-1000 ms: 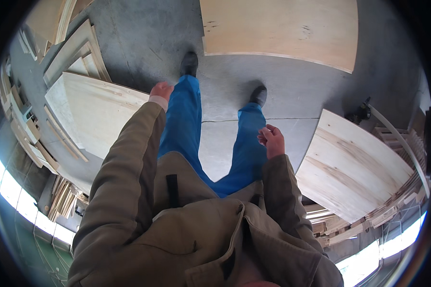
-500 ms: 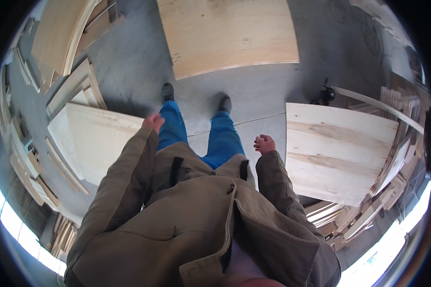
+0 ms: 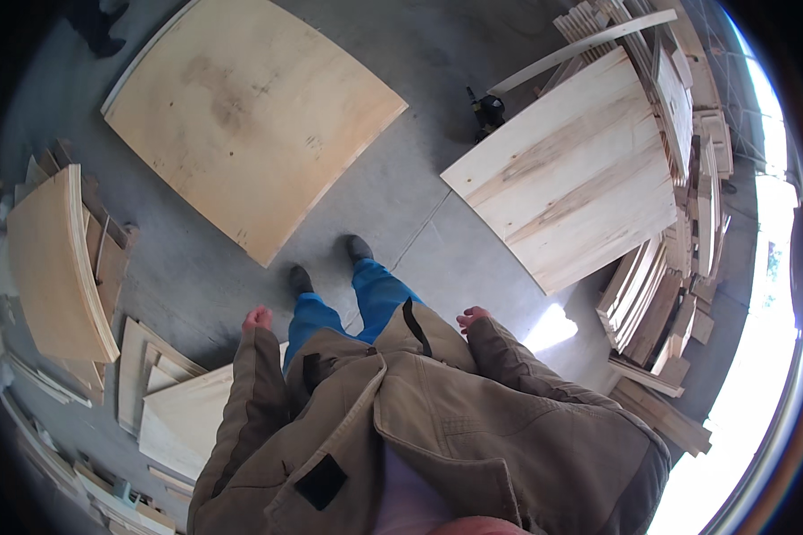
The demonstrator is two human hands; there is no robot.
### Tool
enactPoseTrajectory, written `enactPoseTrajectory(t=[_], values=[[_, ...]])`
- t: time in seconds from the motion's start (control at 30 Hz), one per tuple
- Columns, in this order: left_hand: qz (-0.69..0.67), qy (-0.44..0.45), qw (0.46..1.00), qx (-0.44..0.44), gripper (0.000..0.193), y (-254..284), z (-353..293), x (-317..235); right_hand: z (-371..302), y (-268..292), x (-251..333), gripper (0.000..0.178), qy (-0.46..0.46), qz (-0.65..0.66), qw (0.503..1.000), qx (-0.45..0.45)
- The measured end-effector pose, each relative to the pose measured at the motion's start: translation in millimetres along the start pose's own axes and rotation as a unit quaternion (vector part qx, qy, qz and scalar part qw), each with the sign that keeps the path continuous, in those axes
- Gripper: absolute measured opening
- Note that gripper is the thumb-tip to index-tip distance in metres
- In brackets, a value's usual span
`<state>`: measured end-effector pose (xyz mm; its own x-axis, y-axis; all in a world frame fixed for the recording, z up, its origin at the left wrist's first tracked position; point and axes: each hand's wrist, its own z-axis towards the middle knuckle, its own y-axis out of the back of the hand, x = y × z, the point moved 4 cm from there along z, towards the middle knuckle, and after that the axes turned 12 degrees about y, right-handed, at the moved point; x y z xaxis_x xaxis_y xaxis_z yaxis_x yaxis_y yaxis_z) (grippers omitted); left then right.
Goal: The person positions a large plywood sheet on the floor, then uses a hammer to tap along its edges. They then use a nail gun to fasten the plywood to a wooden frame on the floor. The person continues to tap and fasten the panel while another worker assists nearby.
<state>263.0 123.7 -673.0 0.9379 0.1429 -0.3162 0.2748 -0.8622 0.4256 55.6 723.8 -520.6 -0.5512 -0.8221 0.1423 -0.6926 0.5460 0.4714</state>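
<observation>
My left hand (image 3: 258,318) hangs beside my left thigh, its fingers loosely bent and nothing seen in them. Off my right hip is my right hand (image 3: 473,319), with nothing in it and its fingers slightly apart. Neither hand touches any board. Ahead of my feet lies a large plywood sheet (image 3: 250,116) on the concrete floor. Nearest to my right hand is a streaked plywood panel (image 3: 571,178), beyond arm's reach. A pale plywood panel (image 3: 183,419) lies close to my left sleeve, partly hidden by it.
A black and yellow power tool (image 3: 487,111) stands by the streaked panel. Wood strips and offcuts (image 3: 638,294) are piled at the right. Stacked plywood (image 3: 58,267) stands at the left. Part of a dark figure or clothing (image 3: 103,27) shows at the top left.
My view and body have turned to the right. The large sheet has shifted left in view, and the right-hand panel has swung upward. My feet have stepped. Both hands stay low and hold nothing.
</observation>
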Motion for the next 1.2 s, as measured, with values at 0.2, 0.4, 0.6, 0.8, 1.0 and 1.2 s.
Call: enactPoseTrajectory(t=[0.2,0.4,0.6,0.8,1.0,1.2], values=[[-0.032,0.027,0.999,0.007,0.047,49,4,-10,27,-15,32,0.063,0.066,-0.114,0.991,0.017],[-0.122,0.058,0.990,0.041,0.051,68,-23,-13,65,31,56,0.055,0.085,0.086,0.992,-0.032],[-0.127,0.059,0.985,0.106,0.037,39,-50,-18,105,63,63,0.052,0.067,0.100,0.992,-0.037],[0.629,-0.218,0.739,0.105,0.019,-39,-32,-61,105,93,67,0.052,0.064,0.121,0.988,-0.072],[-0.016,0.037,0.994,0.099,0.044,-69,11,-133,73,139,53,0.053,0.009,0.048,0.998,-0.038],[-0.107,0.002,0.992,0.070,0.034,-79,39,-170,81,196,55,0.061,0.016,-0.057,0.998,-0.025]])
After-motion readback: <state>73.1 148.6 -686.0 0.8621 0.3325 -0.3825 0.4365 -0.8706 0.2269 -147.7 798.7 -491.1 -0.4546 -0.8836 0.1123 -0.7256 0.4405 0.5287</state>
